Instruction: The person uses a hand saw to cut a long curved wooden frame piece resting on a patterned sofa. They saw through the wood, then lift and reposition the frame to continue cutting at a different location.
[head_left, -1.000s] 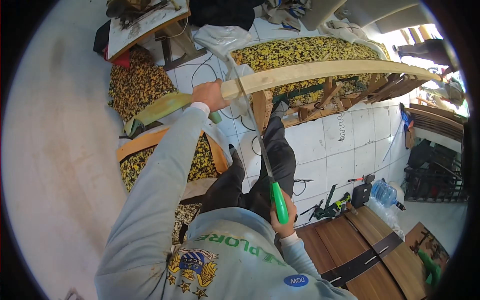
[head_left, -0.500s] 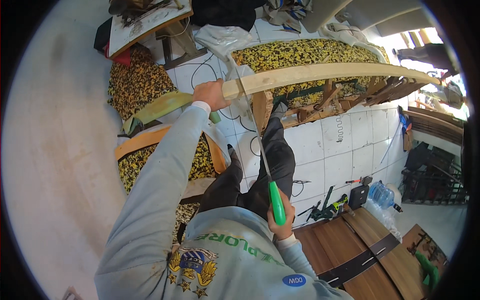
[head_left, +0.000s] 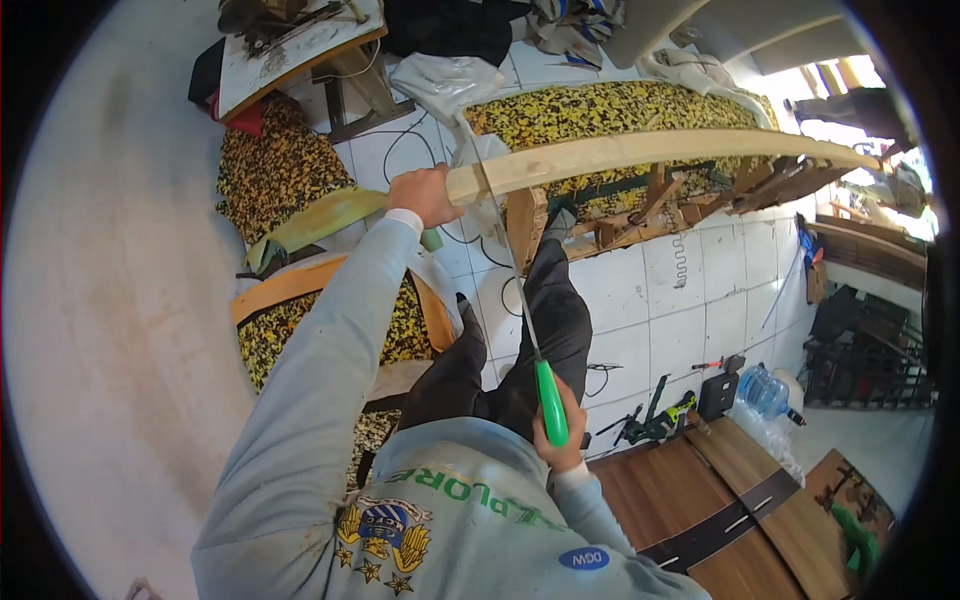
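Observation:
My left hand [head_left: 424,195] is closed round the near-left end of a long pale wooden plank [head_left: 610,152]. The plank stretches away to the right across a wooden frame [head_left: 527,222]. In my right hand [head_left: 566,432] is the green handle of a handsaw [head_left: 523,300]. Its thin blade runs up from the handle and crosses the plank a little to the right of my left hand. Whether the teeth have cut into the wood cannot be made out.
Yellow-and-black foam blocks [head_left: 600,108] lie behind and to the left. A power drill [head_left: 680,408] and a water bottle [head_left: 763,392] are on the right, near brown wooden panels [head_left: 720,480]. A work table [head_left: 290,65] stands at the far left, with cables on the tiled floor.
The saw and my right hand have shifted very slightly upward. My left hand keeps its hold on the plank, which has barely moved.

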